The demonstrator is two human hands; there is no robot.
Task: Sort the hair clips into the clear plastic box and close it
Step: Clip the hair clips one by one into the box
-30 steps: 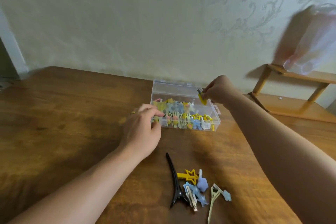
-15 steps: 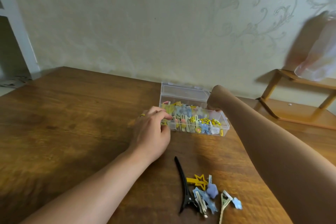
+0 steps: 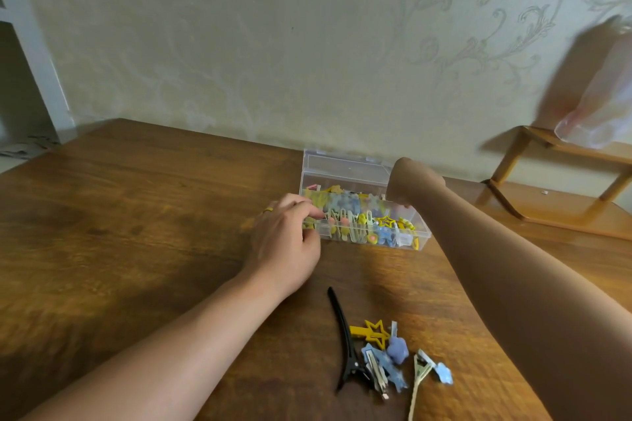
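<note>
The left hand (image 3: 285, 243) lies on the wooden desk (image 3: 136, 232) at the left end of the clear plastic box (image 3: 362, 215), its fingers curled, with the fingertips touching the box's left front corner; a ring shows on one finger. The box stands toward the far edge of the desk, its lid raised behind it, and it is packed with yellow, blue and cream hair clips. The right hand (image 3: 407, 186) is bent down over the right part of the open box, its fingers hidden behind the wrist, so I cannot tell whether they pinch anything. Nearer on the desk, apart from the box, lies a small heap of loose clips: a long black clip (image 3: 345, 342), a yellow star clip (image 3: 374, 331), and several blue ones (image 3: 396, 350). At far right a wooden shelf (image 3: 561, 188) stands against the wall.
</note>
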